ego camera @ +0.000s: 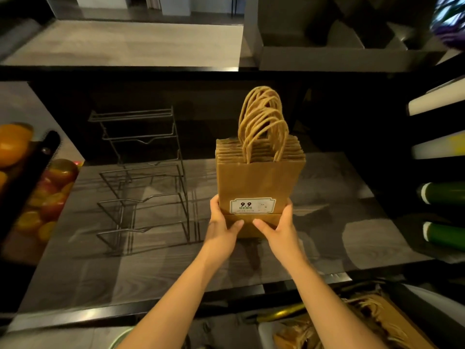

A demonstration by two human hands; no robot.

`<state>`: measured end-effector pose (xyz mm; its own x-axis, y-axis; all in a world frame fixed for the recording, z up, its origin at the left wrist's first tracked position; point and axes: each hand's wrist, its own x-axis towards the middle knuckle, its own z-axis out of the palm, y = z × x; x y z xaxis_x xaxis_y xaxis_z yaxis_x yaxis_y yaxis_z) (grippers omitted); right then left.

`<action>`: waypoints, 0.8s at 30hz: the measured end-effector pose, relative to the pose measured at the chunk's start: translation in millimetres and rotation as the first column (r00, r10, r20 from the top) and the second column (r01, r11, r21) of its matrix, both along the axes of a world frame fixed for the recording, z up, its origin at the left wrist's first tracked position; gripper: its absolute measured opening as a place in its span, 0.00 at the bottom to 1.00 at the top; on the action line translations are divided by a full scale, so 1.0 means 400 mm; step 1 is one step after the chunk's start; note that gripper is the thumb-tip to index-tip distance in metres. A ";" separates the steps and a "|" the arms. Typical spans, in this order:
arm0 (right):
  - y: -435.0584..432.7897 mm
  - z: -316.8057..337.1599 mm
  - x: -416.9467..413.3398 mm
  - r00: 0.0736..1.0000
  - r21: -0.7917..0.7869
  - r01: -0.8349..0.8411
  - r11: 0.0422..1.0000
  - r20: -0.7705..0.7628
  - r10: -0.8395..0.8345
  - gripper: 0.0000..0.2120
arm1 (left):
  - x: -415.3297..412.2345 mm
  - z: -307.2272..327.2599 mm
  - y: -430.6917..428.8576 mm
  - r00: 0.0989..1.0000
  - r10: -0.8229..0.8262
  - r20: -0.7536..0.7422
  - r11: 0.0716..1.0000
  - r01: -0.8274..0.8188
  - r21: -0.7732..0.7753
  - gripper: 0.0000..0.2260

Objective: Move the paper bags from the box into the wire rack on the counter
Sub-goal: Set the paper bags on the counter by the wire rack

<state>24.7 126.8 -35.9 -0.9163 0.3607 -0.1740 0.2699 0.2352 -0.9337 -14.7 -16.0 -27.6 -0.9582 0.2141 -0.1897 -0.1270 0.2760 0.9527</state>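
A box [392, 323] at the lower right edge of the view holds brown paper bags lying flat, their twisted cord handles showing. To the left, a dark bin [32, 170] is filled with oranges and red fruit [47, 195]. A tiered wire rack [146, 177] stands on the counter [100, 260], just left of a thick stack of paper bags [260, 182] that a person holds upright, handles [263, 122] pointing away from the camera. The front bag carries a white label [252, 205] printed "9.9".

The left hand [222, 222] and right hand [279, 224] grasp the stack's lower end from either side, thumbs pressed on the front fold and nearly meeting, fingers wrapped round the edges. Both forearms reach forward over the counter. Whether the stack's base touches the surface cannot be told.

The counter is dark grey with a wood-grain pattern, under a black shelf. Green and white rolls [440, 195] lie on their sides at the right.
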 end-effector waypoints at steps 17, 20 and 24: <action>-0.009 -0.048 -0.002 0.996 -0.091 0.001 0.996 0.085 0.007 0.36 | 0.016 -0.061 -0.025 0.987 -0.016 0.159 0.991 0.037 -0.126 0.34; -0.014 -0.042 -0.026 0.993 -0.104 -0.011 0.994 0.112 0.022 0.30 | 0.001 -0.051 -0.038 0.970 0.018 0.242 0.984 0.026 -0.175 0.35; -0.034 -0.072 -0.056 0.945 -0.086 0.004 0.996 0.327 0.024 0.23 | -0.010 -0.063 -0.042 0.928 0.083 0.363 0.920 0.069 -0.385 0.26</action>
<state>2.2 113.1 -64.8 -0.8068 0.3229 -0.4947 0.5625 0.1638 -0.8104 -18.7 -32.8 -52.7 -0.8051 0.0450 -0.5915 -0.4478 0.6079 0.6557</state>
